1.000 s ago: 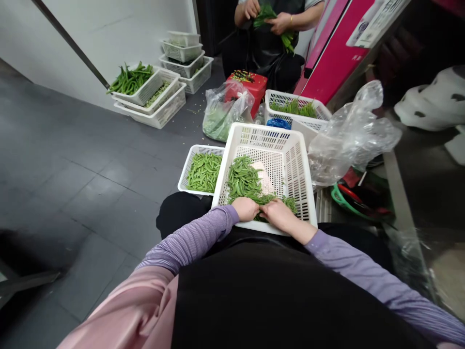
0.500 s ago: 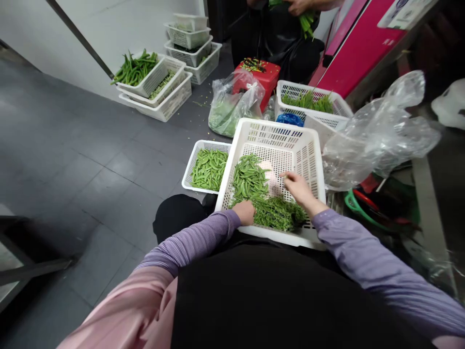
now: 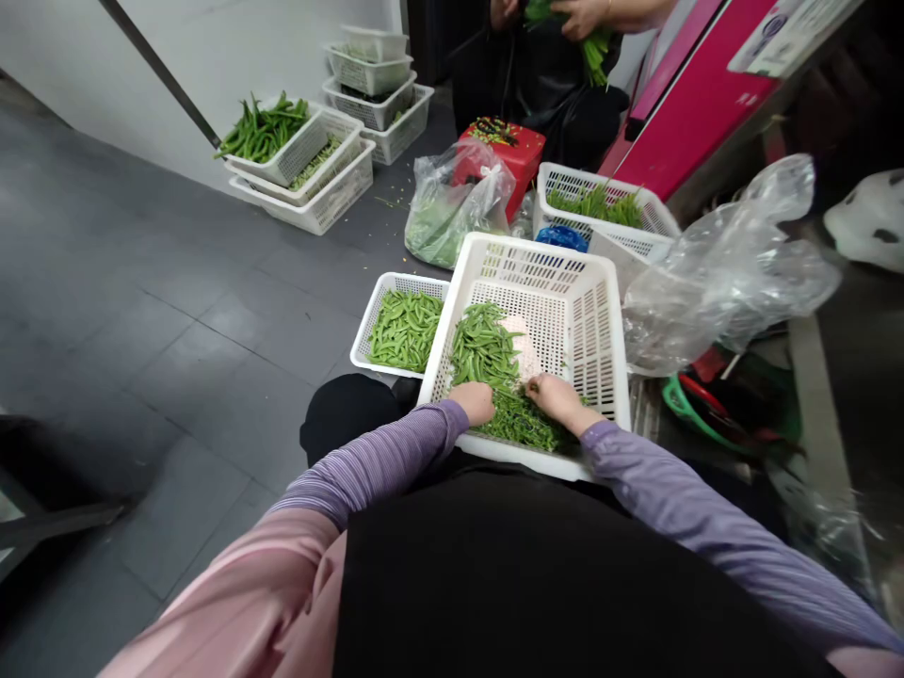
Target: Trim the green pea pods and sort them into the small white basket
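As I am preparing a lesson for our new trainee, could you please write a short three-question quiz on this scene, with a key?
1. From the wearer's viewpoint, where is the small white plastic basket relative to the large white plastic basket?
a) To its left
b) To its right
c) Inside it

2. True or false: the wearer's left hand and right hand are apart from each other.

3. What fills the small basket?

Key: 1. a; 2. True; 3. Slim green pods.
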A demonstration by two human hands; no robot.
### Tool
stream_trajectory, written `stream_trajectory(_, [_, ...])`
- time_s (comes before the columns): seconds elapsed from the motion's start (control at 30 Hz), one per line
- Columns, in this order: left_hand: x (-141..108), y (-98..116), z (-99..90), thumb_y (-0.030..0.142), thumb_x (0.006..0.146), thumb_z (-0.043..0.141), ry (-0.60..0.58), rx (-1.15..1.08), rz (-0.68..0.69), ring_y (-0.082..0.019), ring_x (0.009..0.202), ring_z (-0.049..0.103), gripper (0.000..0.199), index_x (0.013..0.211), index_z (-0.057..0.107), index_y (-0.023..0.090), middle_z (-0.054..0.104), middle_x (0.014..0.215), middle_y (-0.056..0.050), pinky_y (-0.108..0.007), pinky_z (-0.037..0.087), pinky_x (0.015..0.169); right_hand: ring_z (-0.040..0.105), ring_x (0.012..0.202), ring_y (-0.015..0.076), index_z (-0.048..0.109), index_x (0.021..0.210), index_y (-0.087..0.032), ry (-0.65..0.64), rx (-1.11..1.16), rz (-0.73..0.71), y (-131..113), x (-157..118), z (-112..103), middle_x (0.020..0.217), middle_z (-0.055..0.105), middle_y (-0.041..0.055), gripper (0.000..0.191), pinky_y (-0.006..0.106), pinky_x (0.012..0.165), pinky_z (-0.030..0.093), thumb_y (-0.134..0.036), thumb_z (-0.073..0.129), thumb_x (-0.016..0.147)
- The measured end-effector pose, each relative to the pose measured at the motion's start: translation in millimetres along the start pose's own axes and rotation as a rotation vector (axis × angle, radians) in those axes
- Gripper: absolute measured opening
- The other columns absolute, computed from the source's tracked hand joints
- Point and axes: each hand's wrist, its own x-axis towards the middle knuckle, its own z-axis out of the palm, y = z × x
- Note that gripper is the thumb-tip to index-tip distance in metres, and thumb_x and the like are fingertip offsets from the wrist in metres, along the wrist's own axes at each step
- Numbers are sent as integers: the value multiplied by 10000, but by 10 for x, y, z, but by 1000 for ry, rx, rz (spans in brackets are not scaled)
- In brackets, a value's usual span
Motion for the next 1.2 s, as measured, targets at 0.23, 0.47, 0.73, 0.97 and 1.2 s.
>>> stream_trajectory(0.23, [-56,-8,114,254,763,445,94,-96,65,-212,866,602,234,830,648,159,658,878,-98,-320,457,787,600,834,195,655,868,-119,17,-23,-90,-299,23,104,913,620,132,198,253,684,415,-232,522,775])
stream_trajectory(0.47, [13,-31,206,285,868,334,-10,-650,-95,-70,439,512,289,938,556,114,605,638,-16,-203,464,479,575,826,169,537,1059,-193,278,3,-33,-227,-356,6,1062,562,87,268,246,636,400,-265,406,837])
stream_trajectory(0.73, [-175,233,122,274,872,393,-342,-1243,15,-31,361,438,232,797,531,104,503,528,35,-139,362,350,570,745,176,546,927,-163,458,-39,-66,-370,-807,-122,873,606,84,199,243,563,341,-224,403,804])
stream_trajectory(0.97, [-265,154,88,201,857,395,-62,-1048,50,-18,326,396,179,747,509,117,470,500,61,-125,332,317,595,726,194,532,1109,-206,464,192,190,-82,-807,-89,942,643,72,348,265,579,376,-339,463,795])
stream_trajectory(1.2, [-289,120,68,251,855,373,-90,-1026,155,-33,353,410,198,767,500,127,467,527,54,-146,346,347,582,797,171,634,979,-164,558,594,61,65,-893,-173,896,647,62,331,249,703,422,-347,397,837])
